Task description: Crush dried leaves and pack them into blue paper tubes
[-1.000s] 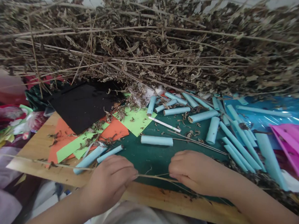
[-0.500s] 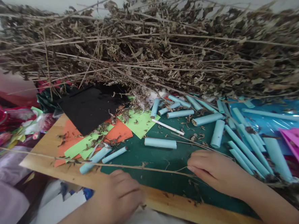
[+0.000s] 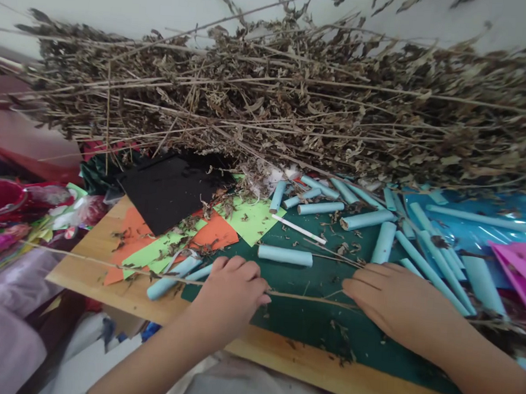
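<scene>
The left hand (image 3: pixel 235 296) and right hand (image 3: pixel 388 295) gripped 1 dry stalk (image 3: pixel 301 296); light pinches seemed best, clear of the blue tube (image 3: pixel 285 256) just beyond them

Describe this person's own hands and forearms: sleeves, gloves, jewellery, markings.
The left hand and right hand are bare, with no gloves or rings showing. The left forearm and right forearm show no watch, bracelet or clear markings. Sleeves higher up can't be made out.

Left fingers (image 3: pixel 257 284) back up on dry stem (image 3: pixel 301 297).
</scene>
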### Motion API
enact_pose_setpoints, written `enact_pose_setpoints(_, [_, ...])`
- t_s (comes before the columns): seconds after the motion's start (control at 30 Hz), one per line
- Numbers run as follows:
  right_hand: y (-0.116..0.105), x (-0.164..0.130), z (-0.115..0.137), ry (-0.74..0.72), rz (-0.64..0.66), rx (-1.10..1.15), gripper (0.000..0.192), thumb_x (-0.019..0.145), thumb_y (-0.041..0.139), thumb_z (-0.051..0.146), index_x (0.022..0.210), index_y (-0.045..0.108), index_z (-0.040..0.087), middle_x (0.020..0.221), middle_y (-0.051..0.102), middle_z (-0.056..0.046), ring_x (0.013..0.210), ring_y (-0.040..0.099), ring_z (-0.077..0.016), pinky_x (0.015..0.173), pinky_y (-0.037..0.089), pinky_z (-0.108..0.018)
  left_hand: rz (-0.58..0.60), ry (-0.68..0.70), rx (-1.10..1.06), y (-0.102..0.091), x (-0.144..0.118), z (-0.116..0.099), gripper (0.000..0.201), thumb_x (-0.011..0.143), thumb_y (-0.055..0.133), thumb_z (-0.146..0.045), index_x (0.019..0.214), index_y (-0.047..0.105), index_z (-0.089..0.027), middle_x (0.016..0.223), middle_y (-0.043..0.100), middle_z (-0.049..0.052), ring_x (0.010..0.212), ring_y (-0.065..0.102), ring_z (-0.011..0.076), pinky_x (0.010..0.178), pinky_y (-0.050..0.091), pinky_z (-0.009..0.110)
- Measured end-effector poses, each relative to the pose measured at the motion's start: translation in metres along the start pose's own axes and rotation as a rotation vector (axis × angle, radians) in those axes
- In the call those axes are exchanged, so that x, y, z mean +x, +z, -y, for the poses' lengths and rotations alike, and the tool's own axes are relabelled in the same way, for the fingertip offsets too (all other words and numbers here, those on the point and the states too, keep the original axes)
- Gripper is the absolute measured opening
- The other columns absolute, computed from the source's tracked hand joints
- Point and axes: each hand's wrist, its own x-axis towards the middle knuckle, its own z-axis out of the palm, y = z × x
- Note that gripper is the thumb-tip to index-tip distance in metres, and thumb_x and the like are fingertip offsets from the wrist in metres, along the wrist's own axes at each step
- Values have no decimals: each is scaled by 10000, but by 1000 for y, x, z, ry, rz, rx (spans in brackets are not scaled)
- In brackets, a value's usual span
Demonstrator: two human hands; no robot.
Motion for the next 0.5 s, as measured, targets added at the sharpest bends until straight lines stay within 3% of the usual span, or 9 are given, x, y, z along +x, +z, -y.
enact_pose_setpoints(0.07, [0, -3, 1, 14, -5, -35, 213, 754, 355, 112, 729, 552, 190, 644, 540, -36, 625, 477, -185, 589, 307, -312, 35, 45, -106, 6, 8, 2, 180, 790, 457, -246, 679, 590, -197, 727, 567, 15, 725, 477, 173, 641, 363, 322])
enact_pose_setpoints(0.17, [1, -7, 1, 31, -30, -16, 243, 749, 338, 89, 731, 560, 186, 643, 546, -41, 628, 484, -188, 599, 327, -317, -61, 58, -305, 16, 13, 6, 198, 795, 451, -230, 653, 578, -174, 716, 573, 14, 711, 476, 145, 645, 375, 282])
enact_pose_setpoints(0.3, [7, -15, -2, 23, -68, 32, 268, 748, 319, 79, 729, 566, 180, 637, 554, -42, 619, 501, -177, 589, 377, -301, -243, 20, -407, 22, 11, 9, 254, 803, 424, -185, 573, 526, -148, 652, 551, 20, 650, 468, 125, 614, 381, 260])
enact_pose_setpoints(0.37, [9, -19, -5, 30, -78, 37, 277, 749, 307, 78, 722, 563, 182, 628, 557, -43, 614, 518, -173, 565, 400, -290, -401, 7, -393, 21, 6, 8, 244, 801, 423, -178, 573, 503, -144, 641, 530, 29, 637, 459, 127, 602, 380, 268])
enact_pose_setpoints(0.43, [10, -24, -10, 70, -79, 26, 283, 755, 306, 75, 723, 563, 190, 648, 577, -54, 633, 544, -173, 564, 424, -288, -582, 60, -424, 19, -1, 5, 239, 813, 402, -200, 595, 483, -142, 638, 509, 35, 629, 450, 126, 603, 384, 280])
enact_pose_setpoints(0.5, [12, -29, -16, 107, -53, 24, 256, 772, 338, 94, 752, 569, 201, 711, 603, -72, 675, 566, -176, 594, 449, -286, -645, 181, -456, 20, -8, 0, 256, 830, 371, -243, 618, 476, -144, 636, 506, 32, 623, 453, 121, 615, 389, 292])
